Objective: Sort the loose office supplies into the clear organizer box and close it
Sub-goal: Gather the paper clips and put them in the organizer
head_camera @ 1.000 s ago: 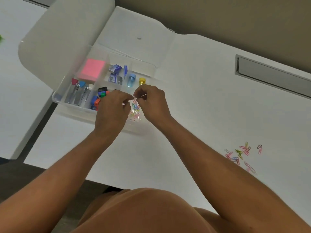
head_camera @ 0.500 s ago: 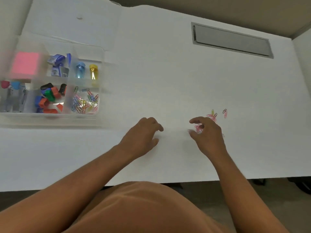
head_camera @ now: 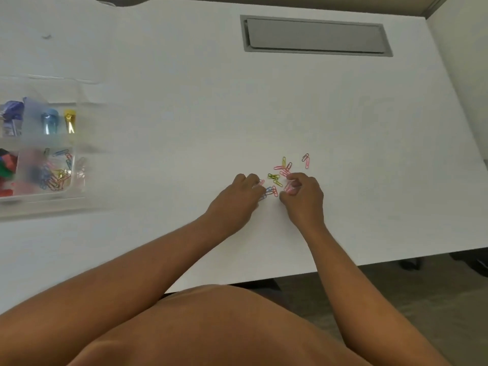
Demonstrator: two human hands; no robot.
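My left hand (head_camera: 239, 200) and right hand (head_camera: 303, 198) rested near each other on the white desk (head_camera: 184, 101), fingers curled, each pinching clips from the loose paper clips (head_camera: 277, 178) scattered between and just beyond them (two clips lay apart, beyond my right hand). The clear organizer box (head_camera: 52, 202) sat well to the left of my left hand, lid open, its nearest compartment holding sorted paper clips (head_camera: 54, 175). A grey cable tray cover (head_camera: 317, 35) lay far beyond both hands.
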